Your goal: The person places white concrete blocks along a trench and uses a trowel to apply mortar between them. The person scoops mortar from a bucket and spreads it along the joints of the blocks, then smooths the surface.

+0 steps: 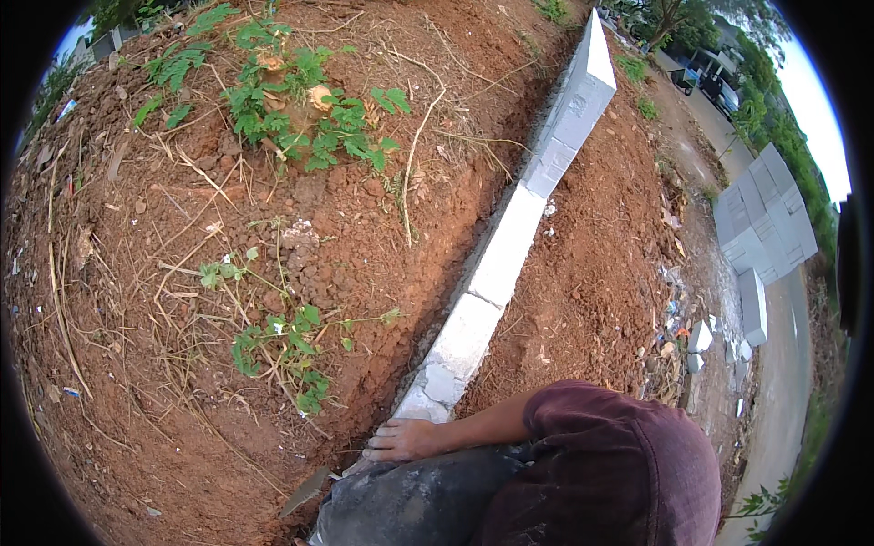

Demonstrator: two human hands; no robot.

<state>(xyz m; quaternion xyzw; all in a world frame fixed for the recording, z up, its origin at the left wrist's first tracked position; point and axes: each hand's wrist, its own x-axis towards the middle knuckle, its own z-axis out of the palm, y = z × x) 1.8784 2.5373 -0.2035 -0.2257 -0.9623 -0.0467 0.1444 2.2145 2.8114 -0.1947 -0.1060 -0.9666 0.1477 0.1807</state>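
Observation:
My right hand [405, 439] lies flat on the near end of a low white block wall [469, 332], with its fingers stretched out and pointing left. The wall is a narrow row of blocks running from my hand toward the far upper right, set in a dug trench. Grey mortar or chipped block shows in patches near my hand. Below the hand is my bent knee in dark, dusty trousers [401, 510]. Beside the knee, a thin grey pointed piece [305, 491] stands up, and I cannot tell if it is a tool blade. My left hand does not show.
Red soil [583, 300] borders the wall on both sides. Green plants [287, 109] and dry stalks grow on the left bank. A stack of white blocks [765, 214], a leaning block [752, 307] and broken pieces [699, 337] stand by the paved road [781, 400] at right.

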